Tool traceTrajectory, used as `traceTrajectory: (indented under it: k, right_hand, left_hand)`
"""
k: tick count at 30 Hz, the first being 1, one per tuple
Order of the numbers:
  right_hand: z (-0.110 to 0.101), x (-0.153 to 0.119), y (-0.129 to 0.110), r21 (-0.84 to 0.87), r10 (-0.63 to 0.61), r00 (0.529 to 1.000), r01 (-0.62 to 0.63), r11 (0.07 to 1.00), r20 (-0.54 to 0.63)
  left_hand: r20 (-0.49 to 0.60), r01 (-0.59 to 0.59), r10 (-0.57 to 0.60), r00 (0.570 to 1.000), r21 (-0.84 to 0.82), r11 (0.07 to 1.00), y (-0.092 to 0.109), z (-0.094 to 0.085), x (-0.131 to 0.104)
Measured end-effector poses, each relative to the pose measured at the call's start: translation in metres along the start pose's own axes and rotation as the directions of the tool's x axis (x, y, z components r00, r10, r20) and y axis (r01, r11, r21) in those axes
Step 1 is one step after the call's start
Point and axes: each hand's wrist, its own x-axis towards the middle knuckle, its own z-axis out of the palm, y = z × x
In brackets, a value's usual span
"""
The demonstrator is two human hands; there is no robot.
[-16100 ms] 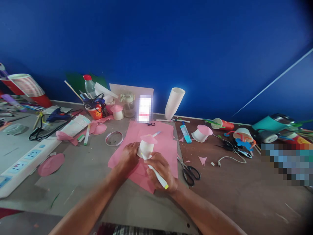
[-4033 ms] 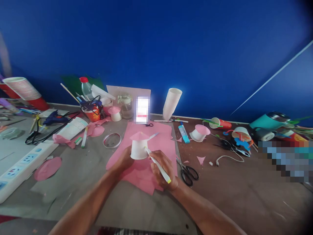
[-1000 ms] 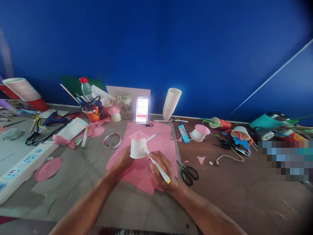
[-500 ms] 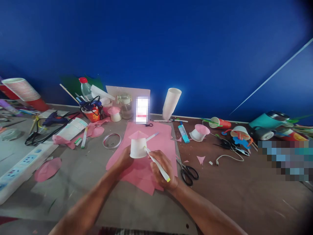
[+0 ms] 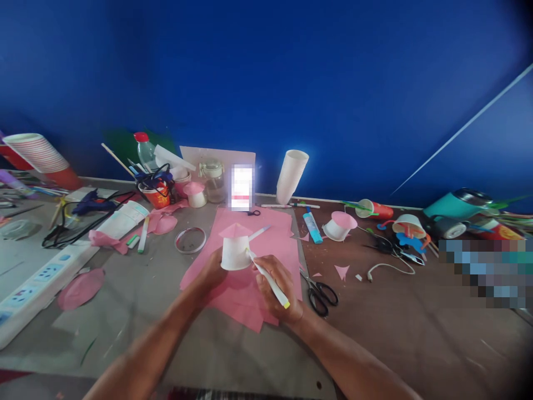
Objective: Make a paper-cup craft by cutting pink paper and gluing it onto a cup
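Observation:
A white paper cup [image 5: 235, 254], upside down with a pink paper cone [image 5: 235, 230] on top, is held above pink paper sheets [image 5: 266, 222]. My left hand [image 5: 213, 271] grips the cup from its left and behind, its fingertips hidden by the cup. My right hand [image 5: 275, 286] is closed round a white marker [image 5: 271, 283] with a yellow end. The marker's tip meets the cup's right side, where a small yellow mark shows. Another marker, with a purple tip [image 5: 260, 232], lies on the pink paper behind the cup.
Black-handled scissors [image 5: 320, 294] lie right of the pink paper. A tape roll [image 5: 190, 240] and a power strip [image 5: 50, 275] are to the left. Behind stand a stack of white cups [image 5: 292, 175] and a glass jar [image 5: 214, 180]. Another pink-topped cup [image 5: 339, 226] is at the right.
A little more yellow shows on the cup's right side near the marker tip. Both hands stay almost where they were.

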Motion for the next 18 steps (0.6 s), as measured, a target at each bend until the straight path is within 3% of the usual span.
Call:
traceTrajectory:
  k: [12,18]
  right_hand:
    - [0.001,-0.002,-0.003,-0.074,-0.095,0.995,0.095,0.993,-0.004]
    - [0.003,-0.006,-0.001,-0.061,-0.135,0.989,0.138,0.988,0.054]
  left_hand:
    - [0.017,0.014,-0.013,1.000,-0.017,1.000,0.002,0.000,0.000]
    - [0.030,0.041,-0.040,0.999,-0.028,0.999,0.009,-0.001,0.000]
